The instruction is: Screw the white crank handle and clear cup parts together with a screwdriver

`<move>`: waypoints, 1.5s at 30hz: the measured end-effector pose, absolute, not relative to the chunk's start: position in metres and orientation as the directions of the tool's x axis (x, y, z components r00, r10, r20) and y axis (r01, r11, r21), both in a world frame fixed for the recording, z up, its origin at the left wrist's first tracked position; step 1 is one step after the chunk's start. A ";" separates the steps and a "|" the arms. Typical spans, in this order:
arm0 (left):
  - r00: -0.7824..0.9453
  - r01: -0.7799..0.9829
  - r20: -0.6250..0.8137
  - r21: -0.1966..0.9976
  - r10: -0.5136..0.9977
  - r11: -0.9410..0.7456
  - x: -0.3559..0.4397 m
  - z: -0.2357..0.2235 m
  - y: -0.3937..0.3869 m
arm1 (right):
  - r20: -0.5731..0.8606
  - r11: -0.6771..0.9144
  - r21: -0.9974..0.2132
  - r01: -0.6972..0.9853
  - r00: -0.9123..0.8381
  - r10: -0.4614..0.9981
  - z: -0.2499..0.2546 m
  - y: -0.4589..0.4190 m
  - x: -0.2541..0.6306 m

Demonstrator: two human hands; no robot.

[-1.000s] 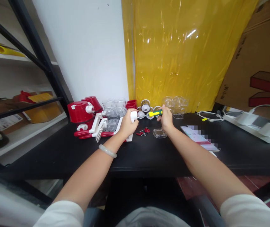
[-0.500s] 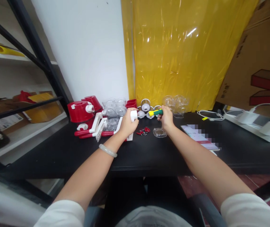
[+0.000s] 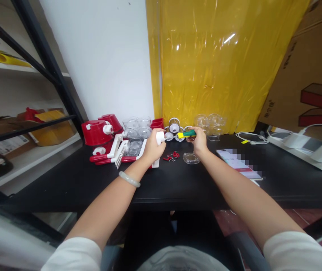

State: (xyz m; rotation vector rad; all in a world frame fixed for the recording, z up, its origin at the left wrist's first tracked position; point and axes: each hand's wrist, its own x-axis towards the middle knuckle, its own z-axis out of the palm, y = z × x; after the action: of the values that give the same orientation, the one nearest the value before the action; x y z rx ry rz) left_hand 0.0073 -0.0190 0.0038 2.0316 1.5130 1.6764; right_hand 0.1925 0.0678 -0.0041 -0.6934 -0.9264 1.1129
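Note:
My left hand (image 3: 153, 146) is closed around a white round plastic part (image 3: 160, 137), its open face turned to the right. In my right hand (image 3: 199, 141) is a screwdriver (image 3: 187, 134) with a green and yellow handle. Its shaft points left and the tip meets the white part; the exact contact is too small to make out. Below and between the hands lie small red pieces and screws (image 3: 173, 156) on the black table (image 3: 174, 184). A clear plastic piece (image 3: 191, 158) rests under my right hand.
Red housings (image 3: 97, 132), clear cups (image 3: 136, 130) and white-and-red handled frames (image 3: 118, 152) crowd the left back. Metal-sided drums (image 3: 174, 125) and clear lids (image 3: 210, 122) stand behind my hands. At right are a phone (image 3: 238, 163), a cable (image 3: 251, 138) and a power strip (image 3: 304, 150).
The screwdriver handle has turned about its axis, showing more green on top. Both hands stay in place, and the whole view has shifted very slightly.

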 end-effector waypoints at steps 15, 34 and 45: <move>-0.105 0.610 0.692 0.613 0.715 -0.503 0.006 0.002 -0.018 | 0.301 0.334 -0.840 -0.426 0.146 0.942 -0.006 0.067 0.192; -0.116 0.602 0.679 0.629 0.725 -0.492 0.005 0.002 -0.017 | 0.282 0.317 -0.840 -0.441 0.144 0.948 -0.003 0.064 0.192; -0.116 0.575 0.698 0.627 0.707 -0.525 0.005 0.001 -0.015 | 0.326 0.370 -0.834 -0.410 0.175 0.929 -0.004 0.066 0.190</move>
State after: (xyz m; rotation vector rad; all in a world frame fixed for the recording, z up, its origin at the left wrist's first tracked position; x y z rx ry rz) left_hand 0.0052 -0.0155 0.0007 2.0076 1.4661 1.7250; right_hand 0.1900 0.0658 -0.0037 -0.6666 -0.9615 1.0551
